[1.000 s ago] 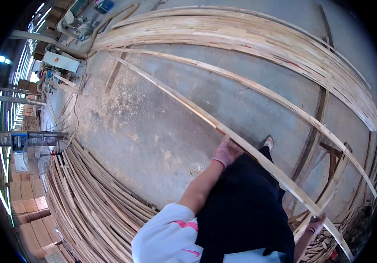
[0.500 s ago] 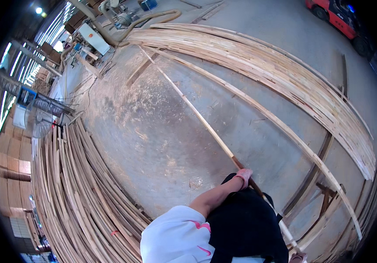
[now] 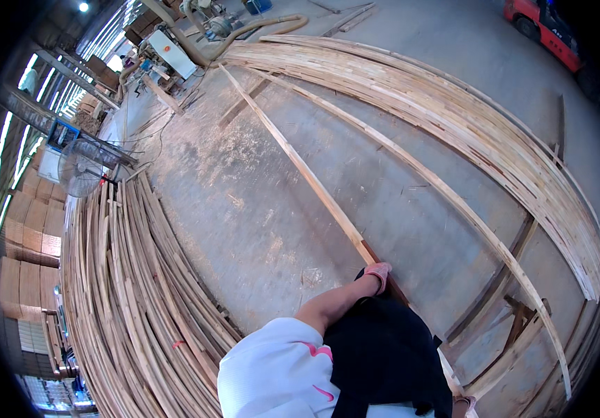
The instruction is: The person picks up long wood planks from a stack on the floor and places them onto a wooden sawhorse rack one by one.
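My left hand (image 3: 381, 274), in a pinkish glove, is closed round a long wooden strip (image 3: 307, 173) by my left thigh. The strip runs from the far left of the floor, past my dark-clad lap, to the lower right. It is pale along most of its length, with a dark brown section beside the left hand. Low at the frame's edge, my right hand (image 3: 464, 406), partly cut off, grips the near part of the same strip. Another long pale strip (image 3: 446, 191) lies to the right, slightly bowed.
A wide row of pale strips (image 3: 411, 104) spreads across the far right. Brown strips (image 3: 147, 292) are piled at left, near a fan (image 3: 81, 169) and stacked boards (image 3: 21, 279). Dark wooden supports (image 3: 495, 285) stand at right. A red forklift (image 3: 547, 31) is far right; sawdust covers some floor.
The held strip has turned and now shows a broader face. My left hand has shifted slightly left and nearer, still gripping. The whole view has swung a little left.
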Demonstrator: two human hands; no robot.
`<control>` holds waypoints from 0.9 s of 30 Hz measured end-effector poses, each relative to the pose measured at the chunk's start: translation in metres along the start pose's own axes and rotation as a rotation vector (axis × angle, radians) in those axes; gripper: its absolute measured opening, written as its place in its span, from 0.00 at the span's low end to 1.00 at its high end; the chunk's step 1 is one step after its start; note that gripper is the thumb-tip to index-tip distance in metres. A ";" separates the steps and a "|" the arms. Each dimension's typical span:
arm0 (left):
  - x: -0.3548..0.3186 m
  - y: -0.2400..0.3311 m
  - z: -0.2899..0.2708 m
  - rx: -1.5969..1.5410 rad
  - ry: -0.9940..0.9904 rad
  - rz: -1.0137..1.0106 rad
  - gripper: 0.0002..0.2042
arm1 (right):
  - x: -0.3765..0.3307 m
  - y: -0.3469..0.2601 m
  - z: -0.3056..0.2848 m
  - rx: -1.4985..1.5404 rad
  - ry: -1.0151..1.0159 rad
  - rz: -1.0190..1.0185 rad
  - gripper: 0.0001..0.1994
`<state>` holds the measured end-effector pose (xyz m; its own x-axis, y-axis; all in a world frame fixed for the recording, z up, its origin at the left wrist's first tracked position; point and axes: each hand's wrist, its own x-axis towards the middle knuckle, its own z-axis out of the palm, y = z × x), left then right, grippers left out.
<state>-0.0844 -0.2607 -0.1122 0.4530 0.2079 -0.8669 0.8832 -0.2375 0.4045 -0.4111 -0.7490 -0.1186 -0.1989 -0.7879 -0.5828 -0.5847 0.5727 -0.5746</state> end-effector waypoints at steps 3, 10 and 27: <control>-0.002 -0.010 0.002 0.087 0.014 0.051 0.20 | 0.022 0.000 -0.001 -0.070 -0.009 0.008 0.15; -0.004 -0.036 0.014 0.031 0.114 0.150 0.15 | 0.055 0.000 0.017 -0.306 -0.027 0.011 0.14; -0.014 -0.001 -0.022 -1.051 0.117 0.087 0.10 | 0.039 -0.034 0.075 0.414 -0.340 0.197 0.12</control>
<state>-0.0889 -0.2427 -0.0937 0.4791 0.3326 -0.8123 0.4833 0.6726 0.5604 -0.3403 -0.7820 -0.1649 0.0315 -0.5793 -0.8145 -0.1919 0.7962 -0.5737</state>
